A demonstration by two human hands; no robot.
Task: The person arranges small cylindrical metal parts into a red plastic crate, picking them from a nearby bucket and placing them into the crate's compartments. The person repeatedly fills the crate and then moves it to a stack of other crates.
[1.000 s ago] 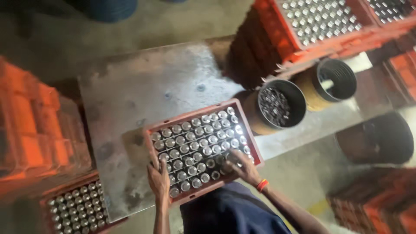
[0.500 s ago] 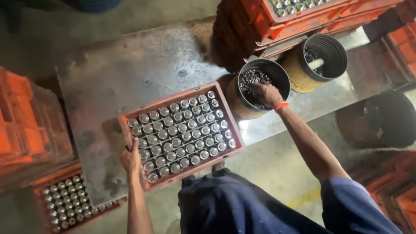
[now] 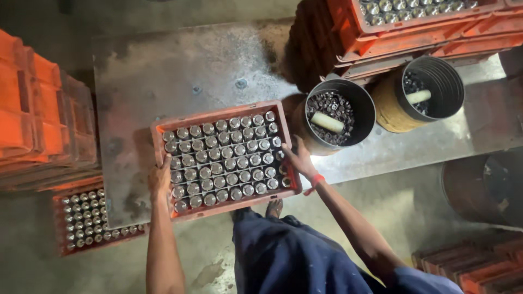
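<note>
An orange crate filled with several rows of shiny metal cylinders lies on a worn metal table. My left hand grips the crate's left rim. My right hand, with an orange band at the wrist, rests on the crate's right rim, fingers spread over the nearest cylinders. Just right of that hand stands a round metal bucket holding small metal pieces and a pale stick.
A second bucket with a pale stick stands further right. Stacked orange crates fill the far right of the table. More orange crates stand at the left, and a filled crate sits on the floor below.
My right hand has come back from the bucket to the crate's right rim. My left hand stays on the left rim. The view has shifted slightly.
</note>
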